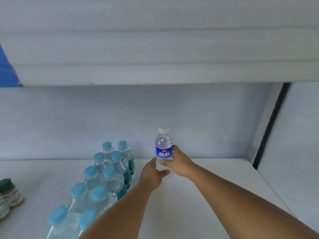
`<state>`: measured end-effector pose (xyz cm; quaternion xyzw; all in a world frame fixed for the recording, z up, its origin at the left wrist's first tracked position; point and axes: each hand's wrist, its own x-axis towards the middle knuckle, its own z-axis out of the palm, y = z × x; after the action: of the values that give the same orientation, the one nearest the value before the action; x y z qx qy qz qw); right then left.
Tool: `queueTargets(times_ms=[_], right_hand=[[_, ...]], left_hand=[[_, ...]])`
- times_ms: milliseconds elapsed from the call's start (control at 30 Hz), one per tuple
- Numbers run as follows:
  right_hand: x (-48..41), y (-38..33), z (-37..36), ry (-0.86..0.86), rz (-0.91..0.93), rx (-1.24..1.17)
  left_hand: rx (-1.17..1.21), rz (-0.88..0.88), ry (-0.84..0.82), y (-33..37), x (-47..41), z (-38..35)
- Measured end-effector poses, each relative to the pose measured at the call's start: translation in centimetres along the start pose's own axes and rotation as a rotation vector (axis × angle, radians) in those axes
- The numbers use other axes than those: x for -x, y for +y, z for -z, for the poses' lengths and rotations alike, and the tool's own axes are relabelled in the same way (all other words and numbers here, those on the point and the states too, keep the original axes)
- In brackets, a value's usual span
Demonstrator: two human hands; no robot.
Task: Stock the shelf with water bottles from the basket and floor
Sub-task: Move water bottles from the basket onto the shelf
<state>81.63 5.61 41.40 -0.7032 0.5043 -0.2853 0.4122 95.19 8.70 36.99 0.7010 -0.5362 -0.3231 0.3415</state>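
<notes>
The fingers (163, 161) of the right hand (180, 163) curl round the blue label of a white-capped water bottle (164, 144), while the left hand (151, 175) grips its lower part from the left. The bottle is upright over the white shelf (207, 195), toward the far wall; the hands hide its base, so I cannot tell if it touches. Just to the left, blue-capped bottles (103, 178) stand in two rows running near to far, and dark-lidded jars (10, 192) sit at the left edge.
</notes>
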Motion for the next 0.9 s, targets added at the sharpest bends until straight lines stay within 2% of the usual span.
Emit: queueTargets(times_ms=[267, 367, 600, 800, 900], right_hand=[[0.1, 0.1, -0.8, 0.074, -0.086, 0.02], [0.8, -0.1, -0.1, 0.126, -0.182, 0.11], [5.0, -0.3, 0.4, 0.145, -0.155, 0.217], [11.8, 1.7, -0.9, 0.099, -0.038, 0.258], [15.2, 2.9, -1.5, 0.064, -0.02, 0.191]], left_hand=[[0.02, -0.034, 0.0, -0.5, 0.0, 0.0], [-0.001, 0.044, 0.038, -0.6, 0.8, 0.4], [-0.054, 0.101, 0.07, 0.1, 4.7, 0.5], [-0.291, -0.044, -0.104, -1.8, 11.8, 0.9], [-0.365, -0.104, -0.195, -3.5, 15.8, 1.1]])
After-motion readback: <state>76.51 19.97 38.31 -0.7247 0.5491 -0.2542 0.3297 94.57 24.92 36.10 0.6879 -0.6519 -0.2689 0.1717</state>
